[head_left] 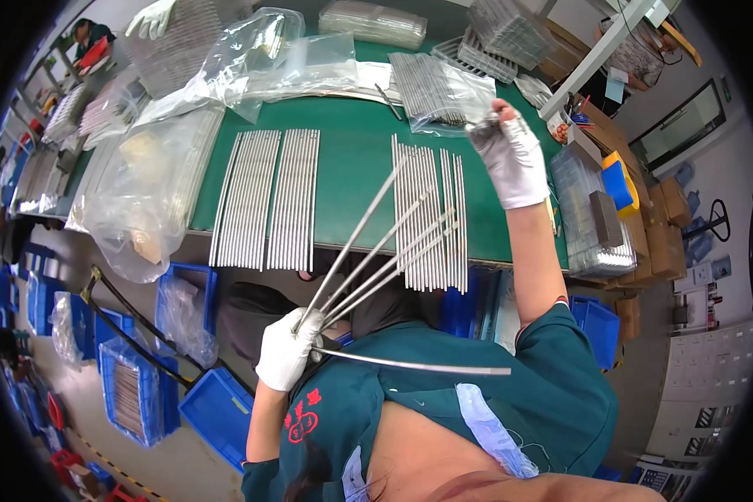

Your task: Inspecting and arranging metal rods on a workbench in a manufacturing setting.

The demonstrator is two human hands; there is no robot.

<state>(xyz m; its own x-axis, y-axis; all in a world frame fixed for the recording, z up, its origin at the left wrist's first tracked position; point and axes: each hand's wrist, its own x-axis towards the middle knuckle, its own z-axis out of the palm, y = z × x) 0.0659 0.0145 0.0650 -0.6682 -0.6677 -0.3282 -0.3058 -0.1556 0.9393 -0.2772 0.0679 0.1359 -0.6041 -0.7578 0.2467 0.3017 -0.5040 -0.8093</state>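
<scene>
My left hand [289,350], in a white glove, is closed around the ends of several thin metal rods [368,261]. They fan out, most toward the bench; one points right across my shirt. My right hand [510,163], in a white glove with darkened fingertips, is raised over the right side of the bench. Its fingers are curled together beside a clear plastic bag of rods [431,88]; whether anything is in them is hidden. Below it, a row of metal rods [427,213] lies on the green bench. Two more rod rows [263,201] lie side by side at left.
Plastic-wrapped bundles [146,188] cover the bench's left end. A dark pen-like tool [387,102] lies near the back. Clear trays [590,217] and cardboard boxes [665,209] stand at right. Blue bins [217,414] sit on the floor at left. Another person [92,42] is far left.
</scene>
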